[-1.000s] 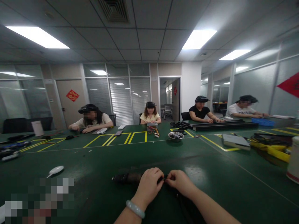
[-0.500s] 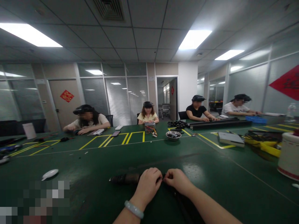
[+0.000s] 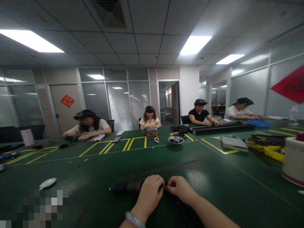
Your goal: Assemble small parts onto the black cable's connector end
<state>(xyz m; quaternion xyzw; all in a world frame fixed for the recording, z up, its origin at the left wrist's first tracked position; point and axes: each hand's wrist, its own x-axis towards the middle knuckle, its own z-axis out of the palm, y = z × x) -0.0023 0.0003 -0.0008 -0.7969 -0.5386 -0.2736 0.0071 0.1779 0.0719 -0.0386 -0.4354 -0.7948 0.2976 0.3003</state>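
A dark, long cylindrical part (image 3: 124, 187) lies on the green table (image 3: 95, 177) near the front edge. My left hand (image 3: 149, 191), with a pale bangle on the wrist, is closed over its right end. My right hand (image 3: 180, 189) meets the left one, its fingertips pinching something small and dark between the two hands. What that small piece is cannot be made out. A dark cable or strap (image 3: 186, 213) runs from the hands down toward me.
Several people sit along the far side of the table. A metal bowl (image 3: 175, 140), a grey flat box (image 3: 234, 144), yellow parts (image 3: 273, 152), a white container (image 3: 293, 161) at right, a white spoon-shaped item (image 3: 47, 183) at left, and long black rails (image 3: 223, 127) lie about.
The camera has tipped slightly up and turned right, so the hands sit lower in the picture. Both hands stay together on the dark part with little movement.
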